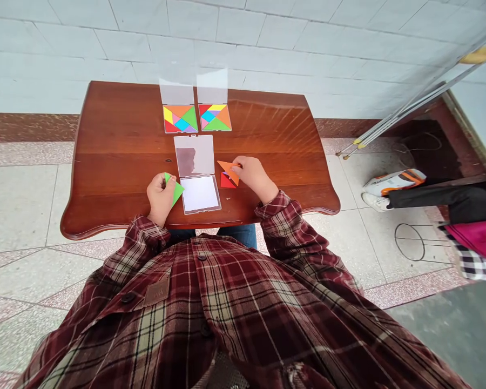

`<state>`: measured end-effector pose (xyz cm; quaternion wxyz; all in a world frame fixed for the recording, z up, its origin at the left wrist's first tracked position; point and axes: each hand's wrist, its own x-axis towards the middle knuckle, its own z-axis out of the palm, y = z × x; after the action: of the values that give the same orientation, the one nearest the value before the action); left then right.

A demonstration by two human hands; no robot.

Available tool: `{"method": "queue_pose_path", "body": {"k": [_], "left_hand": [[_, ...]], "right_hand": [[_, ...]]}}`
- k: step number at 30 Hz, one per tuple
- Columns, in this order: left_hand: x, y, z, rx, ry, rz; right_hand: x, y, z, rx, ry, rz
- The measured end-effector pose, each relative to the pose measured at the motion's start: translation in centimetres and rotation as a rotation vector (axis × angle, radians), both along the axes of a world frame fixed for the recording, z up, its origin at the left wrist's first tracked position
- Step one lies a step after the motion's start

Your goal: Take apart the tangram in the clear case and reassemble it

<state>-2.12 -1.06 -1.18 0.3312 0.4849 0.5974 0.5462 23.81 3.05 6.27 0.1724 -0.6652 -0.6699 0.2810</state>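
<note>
My left hand (159, 195) is closed on a green triangle (177, 189) just left of an open clear case (197, 175), whose white tray holds no pieces. On the case's right, my right hand (252, 174) pinches an orange triangle (229, 169) above a red piece (227, 181) lying on the wooden table (117, 146). A bit of purple shows between the orange and red pieces.
Two more open cases with filled coloured puzzles, the left one (180, 118) and the right one (215, 116), stand at the table's far edge by the tiled wall. Another person's shoe (392, 183) and dark trouser leg lie on the floor at right, near metal poles (409, 105).
</note>
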Motion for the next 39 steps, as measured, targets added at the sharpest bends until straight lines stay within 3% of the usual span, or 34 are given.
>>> {"method": "queue_pose_path", "body": {"k": [2,5,8,13,17,20,24,28,30,34,39], "left_hand": [[0.1,-0.1,0.3,0.007,-0.047,0.008],[0.2,-0.1,0.8,0.027,-0.127,0.04],[0.3,-0.1,1.0,0.039,-0.204,0.072],[0.3,-0.1,0.9,0.044,-0.275,0.086],[0.2,-0.1,0.7,0.073,-0.292,0.073],[0.1,-0.2,0.4,0.072,-0.3,0.056],[0.0,-0.3,0.2,0.078,-0.3,0.045],[0.1,-0.4,0.6,0.04,-0.278,0.047],[0.2,-0.5,0.9,0.032,-0.263,0.05],[0.2,-0.5,0.9,0.053,-0.226,0.037],[0.1,-0.6,0.4,0.061,-0.176,0.019]], "right_hand": [[-1.0,-0.9,0.3,-0.064,0.272,-0.098],[-3.7,-2.4,0.1,-0.344,0.68,-0.226],[-6.1,-3.7,-0.6,-0.595,0.927,-0.33],[-7.7,-4.7,-0.7,-0.75,1.101,-0.486],[-8.2,-5.1,0.1,-0.855,1.112,-0.483],[-8.4,-5.5,0.6,-0.899,1.023,-0.404],[-7.9,-5.7,0.8,-0.83,0.663,-0.104],[-7.3,-5.2,0.9,-0.42,-0.036,0.248],[-7.1,-4.8,1.0,-0.233,-0.284,0.362],[-7.2,-4.0,1.0,-0.085,-0.421,0.535],[-7.2,-2.3,0.3,-0.133,-0.51,0.677]]}}
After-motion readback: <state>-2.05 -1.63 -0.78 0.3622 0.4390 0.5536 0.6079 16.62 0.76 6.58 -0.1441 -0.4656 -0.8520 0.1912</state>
